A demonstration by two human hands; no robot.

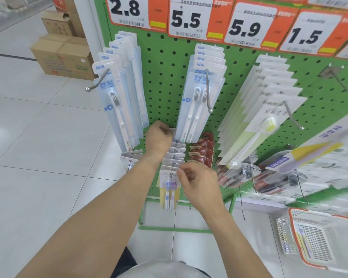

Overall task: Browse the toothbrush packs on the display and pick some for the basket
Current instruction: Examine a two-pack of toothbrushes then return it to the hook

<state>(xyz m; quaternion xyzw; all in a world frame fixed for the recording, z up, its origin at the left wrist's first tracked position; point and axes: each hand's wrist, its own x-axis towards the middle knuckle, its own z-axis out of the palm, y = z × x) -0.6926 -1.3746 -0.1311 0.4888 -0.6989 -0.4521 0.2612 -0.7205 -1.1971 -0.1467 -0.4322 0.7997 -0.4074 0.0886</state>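
Reaching down to the lowest row of the green pegboard display [165, 63], both hands work at one hook of small toothbrush packs [174, 155]. The left hand [158, 137] is at the back of that row, up against the board, its fingers curled in toward the rear cards; whether they actually pinch a card I cannot tell. The right hand [197, 183] is at the front of the same hook, fingers bent, thumb and forefinger closing at the top edge of the front pack [169, 189], a yellow card with a blue and a purple brush side by side. That pack hangs upright from the hook's tip, near the bottom edge of the display.

Above the hands, along the upper row, hang pale blue packs marked NEW [121, 93] at the left edge, a second blue row [201, 93] near the middle, and clear packs with a yellow-bristled brush [257, 125] toward the right. Red packs [202, 151] hang just right of the row being handled. Price cards [187, 19] reading 2.8, 5.5, 5.9 and 1.5 run along the top edge.

The basket [317, 237], white mesh with an orange rim, is on the tiled floor [38, 157] off the display's lower right corner, with a pack lying in it. Cardboard boxes [62, 57] are stacked on the floor beyond the left edge.
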